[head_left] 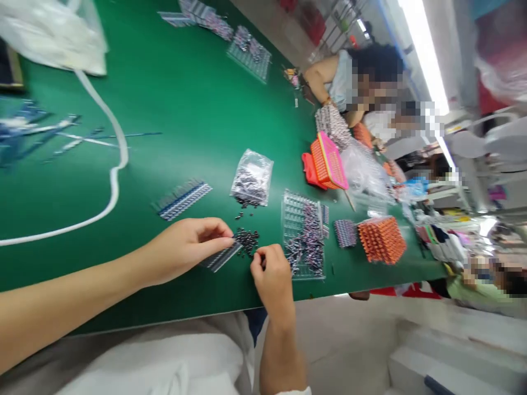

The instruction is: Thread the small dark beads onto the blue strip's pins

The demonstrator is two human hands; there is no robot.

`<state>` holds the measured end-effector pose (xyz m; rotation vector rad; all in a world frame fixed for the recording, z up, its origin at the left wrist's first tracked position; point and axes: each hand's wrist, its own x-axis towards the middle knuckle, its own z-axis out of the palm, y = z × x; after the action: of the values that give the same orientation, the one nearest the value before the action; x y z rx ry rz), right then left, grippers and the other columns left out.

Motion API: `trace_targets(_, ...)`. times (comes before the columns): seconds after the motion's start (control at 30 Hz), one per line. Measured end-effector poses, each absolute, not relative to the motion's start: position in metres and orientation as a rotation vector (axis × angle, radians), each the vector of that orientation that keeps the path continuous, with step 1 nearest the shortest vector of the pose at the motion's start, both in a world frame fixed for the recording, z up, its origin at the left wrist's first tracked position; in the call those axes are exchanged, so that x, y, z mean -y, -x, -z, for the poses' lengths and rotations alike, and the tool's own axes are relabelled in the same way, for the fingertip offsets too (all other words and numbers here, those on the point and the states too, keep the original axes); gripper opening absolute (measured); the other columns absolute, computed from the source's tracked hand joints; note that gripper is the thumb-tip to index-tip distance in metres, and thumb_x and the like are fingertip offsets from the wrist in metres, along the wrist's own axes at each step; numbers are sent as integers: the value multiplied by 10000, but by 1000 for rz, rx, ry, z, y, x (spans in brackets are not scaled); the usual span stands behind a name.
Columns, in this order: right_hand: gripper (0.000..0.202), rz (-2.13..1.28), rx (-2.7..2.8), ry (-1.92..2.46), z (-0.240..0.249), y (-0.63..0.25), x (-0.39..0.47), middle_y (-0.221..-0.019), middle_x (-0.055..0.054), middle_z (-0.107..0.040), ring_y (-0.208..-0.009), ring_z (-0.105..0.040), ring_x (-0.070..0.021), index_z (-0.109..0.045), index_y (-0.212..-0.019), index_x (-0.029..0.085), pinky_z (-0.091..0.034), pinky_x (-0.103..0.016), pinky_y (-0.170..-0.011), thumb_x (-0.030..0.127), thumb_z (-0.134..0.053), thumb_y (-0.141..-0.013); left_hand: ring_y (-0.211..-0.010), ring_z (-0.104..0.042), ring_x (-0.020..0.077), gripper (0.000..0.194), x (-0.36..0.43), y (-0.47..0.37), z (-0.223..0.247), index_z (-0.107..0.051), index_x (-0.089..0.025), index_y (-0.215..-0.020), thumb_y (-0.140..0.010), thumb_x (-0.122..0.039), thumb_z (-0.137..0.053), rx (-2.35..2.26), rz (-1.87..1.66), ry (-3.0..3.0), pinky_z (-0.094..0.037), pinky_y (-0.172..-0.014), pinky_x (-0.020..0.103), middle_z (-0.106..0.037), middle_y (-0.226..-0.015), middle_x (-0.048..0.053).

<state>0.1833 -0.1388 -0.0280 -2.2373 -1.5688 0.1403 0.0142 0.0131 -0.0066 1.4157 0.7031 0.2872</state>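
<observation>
My left hand [201, 241] is closed, thumb and fingers pinching the upper end of a dark strip with rows of small pieces [224, 259] that lies low over the table. Just right of it is a loose pile of small black parts [247, 240]. My right hand [272, 274] is beside that pile with thumb and fingertips pressed together; whatever they hold is too small or hidden. Behind the pile lies a clear plastic bag [252, 178] with more dark parts spilling from its mouth. A blue-and-white strip with thin pins [185, 202] rests beyond my left hand.
Right of my right hand is a clear tray [293, 219] with many small pieces. Farther right are an orange stack [382, 240] and a pink-rimmed orange basket [329, 162]. A white cord [117, 186] crosses the green table [173, 109] at left. A co-worker [341, 82] sits across.
</observation>
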Motion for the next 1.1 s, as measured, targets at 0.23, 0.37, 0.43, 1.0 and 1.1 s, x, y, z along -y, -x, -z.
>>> trace_targets(0.23,153,-224,1565,2172,35,-192,139,-806,-4,-584,-673,-529,-112,-617,-855,195,-454,-259,-683,199,-488,-938,-709,-557,148,274,-16,-13,5,-634,-171,-829,-837,-445,-637,-683,-270,-1383,-452,-672,254,-623,-753,1)
trace_targets(0.37,177,-246,1521,2172,32,-192,139,-843,-21,-627,-713,-570,-118,-643,-896,196,-469,-262,-682,231,-482,-960,-704,-546,141,272,-15,-13,4,-637,-167,-828,-845,-438,-630,-682,-252,-1391,-438,-661,251,-623,-746,1)
trace_targets(0.43,185,-231,1481,2147,30,-191,142,-871,-34,-653,-746,-599,-123,-657,-918,198,-486,-261,-681,243,-483,-966,-695,-545,138,272,-15,-13,4,-639,-169,-827,-850,-439,-624,-686,-250,-1399,-437,-651,248,-623,-740,-1)
trace_targets(1.0,198,87,1434,2059,48,-177,163,-938,-64,-675,-805,-638,-132,-672,-1080,213,-534,-272,-671,148,-560,-930,-700,-532,125,248,-18,-13,5,-629,-165,-824,-854,-411,-640,-710,-246,-1366,-421,-656,244,-611,-739,-13)
trace_targets(1.1,225,118,1453,2050,47,-177,165,-938,-62,-672,-810,-643,-135,-668,-1102,224,-542,-273,-679,137,-556,-928,-710,-538,130,252,-17,-13,5,-634,-167,-834,-857,-418,-638,-706,-236,-1374,-426,-659,246,-615,-749,-9)
